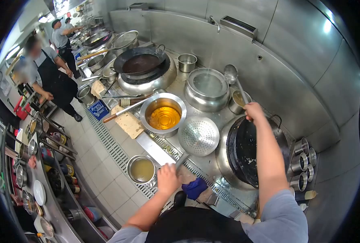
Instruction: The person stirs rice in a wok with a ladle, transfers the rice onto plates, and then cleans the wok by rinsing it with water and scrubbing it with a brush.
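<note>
My right hand is closed around the long handle of a ladle, whose bowl is raised near the back wall. Below the ladle is a small metal pot. A black wok with bits of food in it sits under my right forearm. My left hand has bent fingers over the handle end of a perforated skimmer; the grip is partly hidden. Close beside that hand is a pot of cloudy liquid. A metal pot of amber oil stands past the skimmer.
A lidded pot and another wok stand farther back. A purple cloth lies at the counter's front edge. Several metal cups are at right. Co-workers stand at left, near a shelf unit.
</note>
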The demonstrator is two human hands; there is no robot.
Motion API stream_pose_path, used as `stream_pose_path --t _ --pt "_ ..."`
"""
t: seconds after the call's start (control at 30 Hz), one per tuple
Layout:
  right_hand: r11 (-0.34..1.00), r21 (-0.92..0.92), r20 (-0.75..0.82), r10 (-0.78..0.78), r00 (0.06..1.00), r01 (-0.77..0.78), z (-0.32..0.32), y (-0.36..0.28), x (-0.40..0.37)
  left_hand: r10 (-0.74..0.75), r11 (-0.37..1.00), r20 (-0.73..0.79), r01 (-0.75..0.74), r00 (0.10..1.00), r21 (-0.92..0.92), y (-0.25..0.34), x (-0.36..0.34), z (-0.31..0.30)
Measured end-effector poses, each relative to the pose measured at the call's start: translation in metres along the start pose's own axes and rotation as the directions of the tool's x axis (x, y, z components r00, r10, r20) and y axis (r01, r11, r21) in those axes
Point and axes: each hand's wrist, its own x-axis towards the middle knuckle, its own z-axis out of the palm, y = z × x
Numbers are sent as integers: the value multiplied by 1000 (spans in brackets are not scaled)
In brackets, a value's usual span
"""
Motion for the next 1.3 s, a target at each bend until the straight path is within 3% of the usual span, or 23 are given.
stream_pose_path --t 0.03,0.1,0.13,0.17,0.2,0.23,0.27,0.3,0.43,0.5,0.77,0.87,0.9,0.97,1.03,1.1,1.13,1.27,1.3 --pt "1000 -13 -2 -13 1000 13 18 11 11 0 1000 1 0 1000 10 -16 -1 15" --pt "999 24 59 28 998 -29 49 18 10 -120 993 435 100 892 67 -42 -7 48" --pt "981 139 141 113 984 -132 56 17 10 -116 993 432 94 894 73 -39 -11 46" --pt "899 361 280 149 948 -248 59 19 8 -88 993 391 111 916 -36 -32 -16 45" --pt "729 548 424 180 887 -410 59 19 5 -65 982 349 123 935 -147 -25 -18 43" --pt "500 661 564 161 810 -560 59 18 2 -62 982 347 118 936 -145 -19 -11 43" --pt "501 663 564 156 811 -557 61 18 -3 -89 539 744 660 662 -523 -14 3 43" --pt "485 683 568 119 815 -546 64 16 -14 239 -178 906 934 348 -311 -10 16 42" --pt "447 717 570 64 819 -535 58 10 -51 302 -38 841 887 449 -460 24 63 42" --pt "489 713 541 72 838 -502 51 9 -72 156 81 807 807 570 -586 38 88 24" --pt "737 550 472 114 874 -393 15 29 -162 145 112 794 787 590 -606 39 139 -1" --pt "822 470 406 123 905 -323 2 46 -174 37 315 734 690 678 -652 35 129 -4" --pt "887 390 359 101 928 -248 -2 51 -177 38 319 735 689 676 -651 33 123 -4" --pt "937 302 314 75 946 -175 -10 54 -181 -36 596 612 508 790 -622 29 109 -7" --pt "983 168 232 28 972 -68 -18 53 -184 -68 673 595 477 801 -565 20 93 -8" --pt "990 141 191 1 982 -28 -20 50 -174 -57 956 289 136 956 -262 11 76 -3" --pt "990 142 168 -16 986 -9 -18 45 -166 -123 933 415 247 901 -260 23 71 -34" --pt "989 139 81 -63 995 51 6 27 -104 -36 948 376 150 926 -280 14 60 -23" --pt "991 118 60 -77 995 69 16 24 -84 -66 852 554 336 830 -402 15 61 -28"
